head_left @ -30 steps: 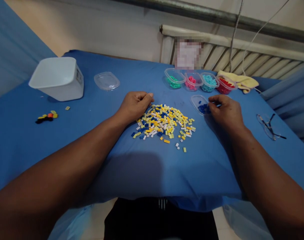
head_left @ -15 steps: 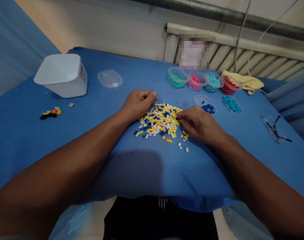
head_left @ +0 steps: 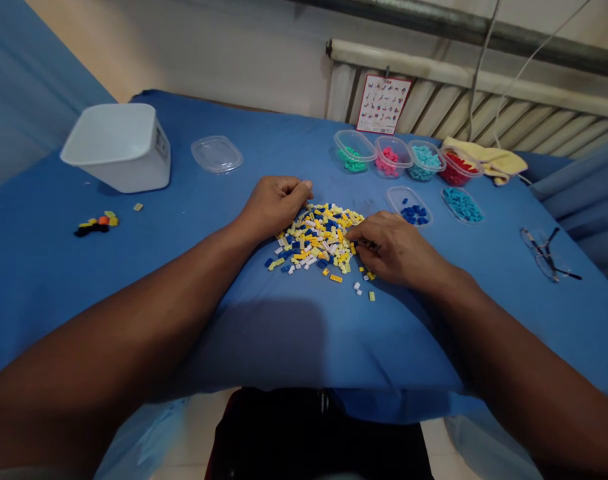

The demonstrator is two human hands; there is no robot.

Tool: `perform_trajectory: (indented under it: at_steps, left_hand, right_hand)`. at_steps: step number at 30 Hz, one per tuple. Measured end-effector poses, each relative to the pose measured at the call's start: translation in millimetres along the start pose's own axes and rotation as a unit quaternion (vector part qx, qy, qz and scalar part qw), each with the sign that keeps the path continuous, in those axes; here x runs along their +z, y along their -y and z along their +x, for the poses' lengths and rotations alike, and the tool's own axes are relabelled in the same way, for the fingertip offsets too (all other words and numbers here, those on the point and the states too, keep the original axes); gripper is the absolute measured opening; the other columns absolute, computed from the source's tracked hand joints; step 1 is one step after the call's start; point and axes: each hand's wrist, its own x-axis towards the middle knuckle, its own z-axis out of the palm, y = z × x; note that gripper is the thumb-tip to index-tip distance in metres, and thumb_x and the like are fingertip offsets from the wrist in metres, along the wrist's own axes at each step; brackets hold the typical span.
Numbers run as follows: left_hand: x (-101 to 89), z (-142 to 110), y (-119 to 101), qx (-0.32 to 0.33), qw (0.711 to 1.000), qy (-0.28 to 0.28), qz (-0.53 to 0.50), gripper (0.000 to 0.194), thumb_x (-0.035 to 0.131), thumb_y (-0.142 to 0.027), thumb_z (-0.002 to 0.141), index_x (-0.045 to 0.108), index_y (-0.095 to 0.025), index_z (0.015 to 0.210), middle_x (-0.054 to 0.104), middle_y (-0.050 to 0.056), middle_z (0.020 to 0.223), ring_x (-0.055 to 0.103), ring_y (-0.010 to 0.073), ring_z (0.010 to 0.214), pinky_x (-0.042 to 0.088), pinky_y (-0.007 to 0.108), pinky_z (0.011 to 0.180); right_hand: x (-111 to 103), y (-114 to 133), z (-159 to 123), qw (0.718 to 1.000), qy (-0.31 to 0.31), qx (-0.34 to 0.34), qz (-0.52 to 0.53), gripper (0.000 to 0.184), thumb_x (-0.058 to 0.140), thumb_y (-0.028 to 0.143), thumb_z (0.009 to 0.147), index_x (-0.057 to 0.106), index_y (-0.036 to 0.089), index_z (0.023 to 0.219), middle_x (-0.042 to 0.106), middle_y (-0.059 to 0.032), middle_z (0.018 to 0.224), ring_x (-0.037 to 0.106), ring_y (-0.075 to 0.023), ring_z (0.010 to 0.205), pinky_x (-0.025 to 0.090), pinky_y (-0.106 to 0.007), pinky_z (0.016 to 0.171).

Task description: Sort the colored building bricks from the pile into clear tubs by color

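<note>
A heap of small toy building bricks [head_left: 321,233] in yellow, pale yellow, white and dark blue lies on the blue cloth before me. My left hand [head_left: 278,204] rests at the heap's far left edge, fingers curled and thumb pressed on the index finger; its contents are hidden. At the heap's right side, my right hand [head_left: 394,248] has its fingertips drawn together among the bricks. Whatever is between them is too small to make out. Several loose bricks, including a yellow brick [head_left: 336,279], lie along the near edge.
Behind my right hand are clear tubs of sorted bricks: green [head_left: 353,160], pink [head_left: 388,162], turquoise [head_left: 425,163] and red [head_left: 458,171]. Dark blue bricks [head_left: 414,214] and blue bricks [head_left: 463,205] lie on lids. A white bin [head_left: 141,157] stands left; glasses [head_left: 547,257] lie right.
My right hand's fingertips have shifted slightly left, further into the heap. My left hand stays at the heap's edge. The whole view has tilted a little.
</note>
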Motion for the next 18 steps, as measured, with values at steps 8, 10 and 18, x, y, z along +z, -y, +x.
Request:
perform_trajectory:
  at_steps: [8, 10, 18]
  left_hand:
    - [-1.2, -2, -8, -0.003, 1.0, 0.004, 0.013, 0.047, 0.064, -0.054, 0.106, 0.085, -0.016, 0.087, 0.077, 0.007, 0.077, 0.064, 0.0175, 0.07, 0.047, 0.031, 0.067]
    - [-1.6, -2, -8, -0.001, 1.0, 0.005, 0.019, 0.047, 0.064, -0.054, 0.106, 0.085, -0.016, 0.088, 0.077, 0.006, 0.076, 0.062, 0.0169, 0.068, 0.046, 0.031, 0.066]
    - [-1.5, -1, -6, -0.006, 1.0, 0.004, 0.022, 0.047, 0.064, -0.055, 0.107, 0.086, -0.017, 0.09, 0.079, 0.007, 0.078, 0.065, 0.0185, 0.071, 0.046, 0.031, 0.067]
  right_hand:
    - [-20, -39, -15, 0.976, -0.153, 0.14, -0.061, 0.03, 0.07, 0.026, 0.098, 0.082, 0.024, 0.125, 0.088, -0.014, 0.119, 0.079, -0.0381, 0.112, 0.06, -0.058, 0.104]
    - [-24, -58, -22, 0.958, -0.189, 0.199, -0.082, 0.032, 0.07, 0.03, 0.096, 0.083, 0.022, 0.124, 0.088, -0.0148, 0.117, 0.079, -0.0388, 0.111, 0.061, -0.06, 0.105]
    - [-28, -88, -35, 0.936, -0.213, 0.262, -0.105, 0.031, 0.07, 0.031, 0.097, 0.082, 0.025, 0.125, 0.087, -0.0149, 0.119, 0.08, -0.0379, 0.108, 0.063, -0.062, 0.106]
